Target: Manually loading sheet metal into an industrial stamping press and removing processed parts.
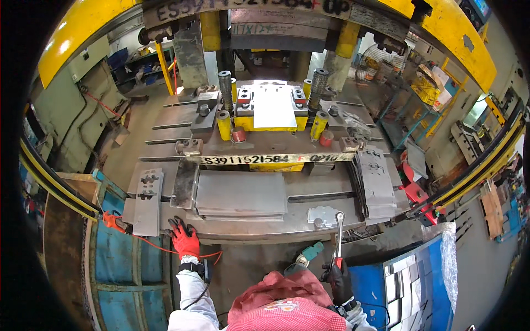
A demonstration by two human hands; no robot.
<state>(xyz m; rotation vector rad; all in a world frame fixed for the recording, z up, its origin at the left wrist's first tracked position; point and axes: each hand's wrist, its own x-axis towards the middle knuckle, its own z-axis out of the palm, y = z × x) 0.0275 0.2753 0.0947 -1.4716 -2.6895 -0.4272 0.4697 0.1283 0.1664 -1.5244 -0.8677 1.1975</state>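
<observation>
Holds a wrench in the right hand, close to the body, with dark-gloved fingers wrapped round the red handle. Points the metal head away from the body, over the front of the bed, overlapping the right side of a small plate in this view; cannot tell whether touching it.

Rests the left hand, red-gloved with dark fingertips, at the bed's front edge, with fingers spread. Places it between the left stack, just beside it, and the middle stack of flat grey sheets.

Has the right stack lying beyond the wrench and farther right, on the same bed. Faces a die farther back, with a bright sheet lying on it.

Wears a checked apron. Has an orange cord curving behind the left wrist, and a blue bin near the right forearm.
</observation>
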